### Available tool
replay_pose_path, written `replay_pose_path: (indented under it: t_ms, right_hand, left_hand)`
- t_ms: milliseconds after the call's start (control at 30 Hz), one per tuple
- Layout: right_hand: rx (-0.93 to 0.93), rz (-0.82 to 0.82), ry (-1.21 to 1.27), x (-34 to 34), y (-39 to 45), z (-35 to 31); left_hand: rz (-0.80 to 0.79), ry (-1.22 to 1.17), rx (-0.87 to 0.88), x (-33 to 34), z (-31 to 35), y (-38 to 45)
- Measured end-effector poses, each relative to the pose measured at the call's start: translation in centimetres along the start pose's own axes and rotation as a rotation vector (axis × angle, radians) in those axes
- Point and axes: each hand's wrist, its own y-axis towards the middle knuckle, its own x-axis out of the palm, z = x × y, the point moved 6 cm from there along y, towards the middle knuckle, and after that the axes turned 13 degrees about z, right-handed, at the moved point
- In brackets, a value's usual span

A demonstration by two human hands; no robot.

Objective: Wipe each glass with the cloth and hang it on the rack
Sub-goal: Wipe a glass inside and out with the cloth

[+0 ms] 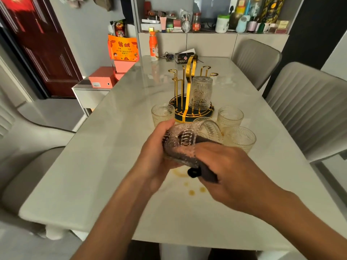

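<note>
My left hand (152,154) grips a patterned clear glass (180,141), tilted on its side above the table. My right hand (225,167) holds a dark cloth (204,171), which is pushed inside the glass and trails out below it. A gold rack (187,81) on a dark round base stands behind, with one glass (201,92) hanging upside down on a peg. Several more glasses stand upright around the base: one to the left (163,114), two to the right (230,116) (240,137), one partly hidden behind the held glass (201,120).
The marble table (112,147) has amber drops and a ring stain (191,192) under my hands. An orange bottle (153,46), keys and a black box (183,58) sit at the far end. Grey chairs (308,109) flank the table.
</note>
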Motion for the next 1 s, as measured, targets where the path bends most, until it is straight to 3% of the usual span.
replay_pose_path:
  t_ms: [33,67,133,167,200,233,300,367,433,500,567,633,700,733,833,933,1000]
  right_hand:
    - [0.097,0.068,0.092,-0.4,0.1,0.3]
    - [0.31,0.152,0.314,-0.9,0.2,0.7]
    - [0.761,0.162,0.85,0.4,-0.6,1.0]
    - [0.823,0.13,0.949,0.8,-0.9,0.8]
    - [0.777,0.083,0.911,0.8,-0.9,0.5]
    - [0.617,0.058,0.745,0.5,-0.6,0.4]
    - [0.102,0.022,0.123,-0.1,0.0,-0.3]
    - [-0.149,-0.09,-0.235,0.9,-0.4,-0.4]
    - [-0.076,-0.058,-0.197,1.0,-0.3,-0.6]
    - [0.285,0.072,0.142,0.5,-0.2,-0.2]
    - [0.553,0.091,0.467,1.0,-1.0,0.5]
    - [0.404,-0.02,0.32,1.0,-0.7,0.3]
    - [0.109,-0.195,-0.042,1.2,-0.7,0.9]
    - [0.056,-0.281,-0.106,1.0,-0.7,1.6]
    - [0.11,-0.357,0.181,-0.4,-0.1,3.4]
    - [0.374,-0.285,0.584,-1.8,0.1,5.3]
    - [0.41,-0.26,0.689,-1.7,-0.2,5.7]
  left_hand:
    - [0.042,-0.072,0.101,0.0,0.1,0.1]
    - [0.11,-0.16,0.26,0.0,0.1,-0.1]
    - [0.192,-0.264,0.523,-0.2,-0.3,-0.9]
    - [0.207,-0.274,0.555,-0.4,-0.5,-1.0]
    - [0.213,-0.268,0.51,-0.6,-0.5,-0.8]
    - [0.199,-0.243,0.378,-0.8,-0.5,-0.3]
    - [0.063,-0.088,-0.001,-0.4,-0.7,0.5]
    - [-0.063,0.024,-0.199,-0.2,-1.4,0.4]
    - [-0.01,-0.096,-0.084,-0.2,-1.9,0.8]
    - [0.099,-0.291,0.125,-0.3,-3.0,0.7]
    - [0.118,-0.421,0.161,0.0,-3.9,0.2]
    - [0.105,-0.32,0.039,0.0,-4.4,0.4]
    - [-0.032,-0.103,-0.069,0.3,-4.4,0.5]
    - [-0.095,-0.022,-0.113,0.4,-4.5,0.4]
    - [-0.162,0.055,-0.092,0.0,-4.5,0.4]
    - [-0.249,0.07,0.06,-0.3,-4.5,0.4]
    - [-0.262,0.089,0.108,-0.4,-4.2,0.6]
